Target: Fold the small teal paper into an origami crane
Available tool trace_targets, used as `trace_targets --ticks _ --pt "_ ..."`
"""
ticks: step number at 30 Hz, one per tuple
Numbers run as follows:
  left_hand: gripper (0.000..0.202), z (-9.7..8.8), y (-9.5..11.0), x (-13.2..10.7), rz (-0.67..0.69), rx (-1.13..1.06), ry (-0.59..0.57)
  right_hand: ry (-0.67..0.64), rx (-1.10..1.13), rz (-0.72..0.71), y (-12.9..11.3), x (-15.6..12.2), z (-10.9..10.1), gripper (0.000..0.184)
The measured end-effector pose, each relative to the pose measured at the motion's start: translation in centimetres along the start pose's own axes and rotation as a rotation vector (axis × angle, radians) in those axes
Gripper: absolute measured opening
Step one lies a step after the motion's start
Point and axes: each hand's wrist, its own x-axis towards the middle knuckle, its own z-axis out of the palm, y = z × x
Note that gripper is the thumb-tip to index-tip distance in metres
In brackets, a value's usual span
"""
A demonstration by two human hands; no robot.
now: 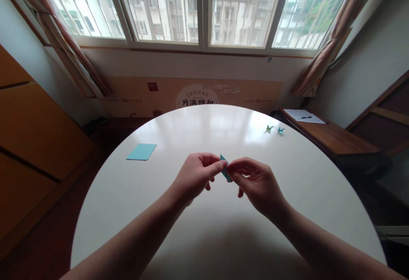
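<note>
A small folded piece of teal origami paper (225,169) is held up over the white round table (204,246), between both hands. My left hand (200,173) pinches its left side with thumb and forefinger. From the other side, my right hand (255,180) grips its right edge with the fingertips. Parts of the paper are covered by the fingers. At the far right of the table stand two little folded paper cranes, a green one (269,129) and a blue one (280,130). A stack of teal square paper (142,152) lies at the left.
Beyond the table, a banner with printed lettering (128,90) hangs below the window (204,44). To the right, a wooden side table (345,139) carries a white sheet (297,116) and a dark pen (306,117). Wooden cabinets (28,122) stand on the left.
</note>
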Motion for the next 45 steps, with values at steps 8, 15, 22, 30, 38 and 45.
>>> trace_targets --ticks 8,15,22,30,38,45 --pt "0.021 0.1 -0.1 -0.1 0.008 0.005 0.044 -0.028 -0.22 -0.167 -0.1 -0.3 0.1 0.012" --pt "0.023 0.2 -0.2 0.0 -0.012 -0.002 0.034 -0.028 -0.148 -0.108 -0.3 -0.1 -0.1 0.007" --pt "0.029 0.0 -0.2 0.0 0.023 -0.01 -0.015 0.001 -0.019 -0.027 -0.5 0.1 -0.2 0.005" --pt "0.025 -0.1 -0.4 0.1 0.087 0.055 -0.048 -0.065 0.193 0.153 -0.5 0.2 -0.1 0.029" --pt "0.025 -0.2 -0.2 0.2 0.046 0.041 -0.059 -0.146 0.242 0.356 -1.1 0.7 -0.4 0.036" --pt "0.032 -0.1 0.1 -0.1 -0.012 -0.014 -0.068 -0.071 0.231 0.262 -0.8 0.6 -0.4 0.03"
